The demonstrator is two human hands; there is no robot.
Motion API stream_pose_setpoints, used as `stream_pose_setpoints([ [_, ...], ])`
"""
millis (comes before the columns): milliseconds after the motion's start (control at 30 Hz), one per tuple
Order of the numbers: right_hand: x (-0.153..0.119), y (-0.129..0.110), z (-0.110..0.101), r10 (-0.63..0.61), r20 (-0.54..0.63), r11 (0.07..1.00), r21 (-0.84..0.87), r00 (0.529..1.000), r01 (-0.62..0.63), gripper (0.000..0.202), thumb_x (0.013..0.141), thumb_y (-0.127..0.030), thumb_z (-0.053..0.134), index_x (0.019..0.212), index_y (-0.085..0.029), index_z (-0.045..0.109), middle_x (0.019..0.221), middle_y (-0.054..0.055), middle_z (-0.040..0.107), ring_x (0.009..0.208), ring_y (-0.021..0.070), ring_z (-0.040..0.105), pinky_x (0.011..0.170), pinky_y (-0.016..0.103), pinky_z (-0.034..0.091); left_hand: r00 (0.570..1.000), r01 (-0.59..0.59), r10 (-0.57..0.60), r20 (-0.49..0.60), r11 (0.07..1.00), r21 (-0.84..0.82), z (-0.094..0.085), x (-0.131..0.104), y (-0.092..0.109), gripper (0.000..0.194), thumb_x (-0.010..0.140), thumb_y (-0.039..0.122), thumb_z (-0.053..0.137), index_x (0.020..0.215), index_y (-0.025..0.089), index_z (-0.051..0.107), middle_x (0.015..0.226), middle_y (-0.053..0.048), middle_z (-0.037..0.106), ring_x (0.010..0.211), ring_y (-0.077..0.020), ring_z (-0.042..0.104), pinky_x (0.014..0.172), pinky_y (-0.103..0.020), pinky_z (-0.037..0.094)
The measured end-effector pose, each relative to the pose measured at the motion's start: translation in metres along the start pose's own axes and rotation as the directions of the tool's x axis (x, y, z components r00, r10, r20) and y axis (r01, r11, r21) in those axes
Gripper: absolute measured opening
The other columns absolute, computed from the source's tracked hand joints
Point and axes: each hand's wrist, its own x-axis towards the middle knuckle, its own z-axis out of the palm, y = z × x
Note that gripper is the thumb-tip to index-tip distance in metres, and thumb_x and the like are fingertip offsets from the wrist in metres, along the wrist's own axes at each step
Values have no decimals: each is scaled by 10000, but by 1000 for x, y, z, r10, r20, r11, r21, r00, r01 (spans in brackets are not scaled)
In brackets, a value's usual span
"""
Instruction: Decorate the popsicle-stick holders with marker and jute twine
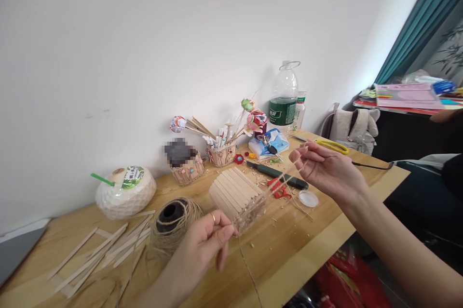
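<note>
My left hand [211,238], with a ring on one finger, pinches jute twine [248,264] close to the near end of a barrel-shaped holder [233,190]. Flat wooden craft sticks cover the holder's side, and it lies tipped over on the table. Raised to the right, my right hand [321,166] has its fingertips closed on strands of the same twine, which stretch down toward the holder's end. A ball of jute twine [177,223] with a dark core stands just left of my left hand.
Loose craft sticks [108,252] lie at left near a wrapped coconut [126,192]. Behind are a decorated pen holder [222,154], a large bottle [284,100] and a tissue pack [269,144]. A dark green tool [278,174], red scissors-like piece [279,188] and clear lid [308,198] lie right.
</note>
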Motion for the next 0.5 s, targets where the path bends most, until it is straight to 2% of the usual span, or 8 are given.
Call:
stream_pose_setpoints([
  [67, -4, 0, 7, 4, 60, 997, -75, 998, 0, 365, 931, -119, 255, 629, -201, 442, 468, -73, 284, 477, 64, 508, 606, 170, 558, 999, 20, -20, 26, 999, -35, -1, 2, -1, 359, 788, 531, 518, 739, 176, 491, 589, -27, 651, 417, -76, 344, 432, -214, 240],
  [133, -10, -1, 16, -3, 124, 987, -157, 992, 23, 340, 906, -137, 307, 604, -212, 443, 461, -69, 258, 519, 73, 526, 593, 151, 536, 999, 35, -33, 28, 995, -96, -2, 3, 0, 377, 767, 535, 552, 829, 167, 493, 769, -101, 724, 436, -81, 447, 448, -213, 313],
  [233, -16, -2, 28, -37, 260, 962, -253, 965, 105, 320, 877, -154, 352, 579, -225, 445, 465, -74, 240, 484, 62, 477, 640, 152, 512, 999, 44, -40, 29, 984, -173, -3, 1, 4, 622, 759, 534, 570, 1220, 152, 402, 855, -123, 738, 459, -109, 538, 471, -232, 383],
  [267, -17, -1, 32, -44, 298, 955, -269, 954, 128, 326, 879, -166, 347, 575, -228, 446, 468, -75, 239, 475, 61, 462, 660, 161, 507, 998, 48, -42, 38, 982, -184, -3, 0, 6, 683, 756, 526, 577, 1287, 148, 370, 851, -118, 739, 473, -114, 548, 479, -236, 398],
  [333, -18, 1, 39, -42, 357, 950, -275, 933, 148, 347, 895, -199, 326, 573, -231, 453, 468, -74, 236, 489, 67, 467, 700, 191, 498, 997, 65, -56, 56, 980, -186, -4, -1, 10, 598, 744, 487, 606, 1214, 127, 516, 836, -108, 732, 515, -110, 545, 503, -235, 423],
  [400, -16, 4, 46, -32, 421, 941, -292, 906, 169, 355, 902, -241, 335, 573, -230, 466, 467, -67, 253, 551, 82, 512, 743, 227, 488, 995, 84, -72, 68, 978, -189, -5, -3, 11, 412, 714, 431, 647, 972, 111, 681, 811, -93, 715, 553, -105, 526, 518, -227, 439],
  [467, -12, 7, 51, -26, 509, 892, -377, 860, 250, 319, 887, -295, 393, 596, -227, 505, 494, -54, 347, 657, 109, 564, 780, 269, 476, 993, 104, -93, 68, 976, -191, -6, -3, 11, 315, 680, 386, 683, 842, 120, 723, 771, -71, 698, 551, -99, 511, 516, -221, 440],
  [500, -9, 9, 53, -23, 559, 832, -449, 829, 326, 294, 872, -328, 431, 617, -223, 534, 539, -41, 426, 715, 126, 580, 793, 287, 468, 993, 112, -101, 69, 977, -181, -7, -3, 11, 297, 670, 379, 695, 821, 126, 731, 738, -59, 689, 538, -95, 505, 510, -218, 435],
])
